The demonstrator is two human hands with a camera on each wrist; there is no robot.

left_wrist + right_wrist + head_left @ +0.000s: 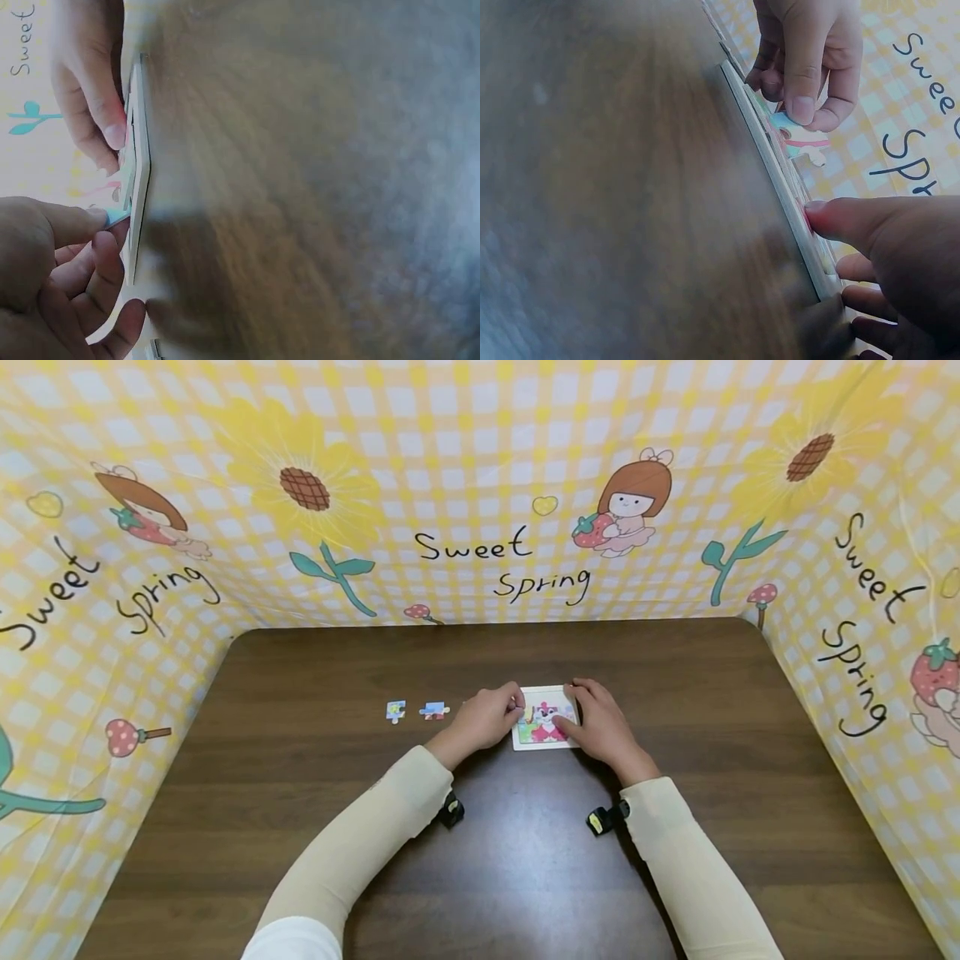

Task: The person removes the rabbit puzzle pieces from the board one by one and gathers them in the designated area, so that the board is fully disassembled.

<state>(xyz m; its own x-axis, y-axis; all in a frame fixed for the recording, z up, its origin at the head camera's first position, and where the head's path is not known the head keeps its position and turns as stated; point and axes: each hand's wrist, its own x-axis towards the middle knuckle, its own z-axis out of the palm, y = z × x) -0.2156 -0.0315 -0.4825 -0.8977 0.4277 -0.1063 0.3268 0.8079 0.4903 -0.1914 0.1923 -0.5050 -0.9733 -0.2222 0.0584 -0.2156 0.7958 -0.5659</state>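
My left hand [486, 718] pinches a jigsaw puzzle piece [804, 136] between thumb and fingertips. In the right wrist view the piece is blue, white and red, tilted up over the puzzle. Beneath it lies a white-bordered puzzle tray [546, 747] flat on the table, showing a partly covered pink animal picture [544, 727]. My right hand [606, 731] rests at the tray's right side, its thumb pressing on the picture and its other fingers along the far right edge. How far the held piece touches the picture is hard to tell.
Two loose puzzle pieces, one blue and yellow [395, 711] and one blue and pink [434, 711], lie left of the tray. The dark wooden table [525, 877] is bordered at the back and sides by a yellow checked cloth [465, 460].
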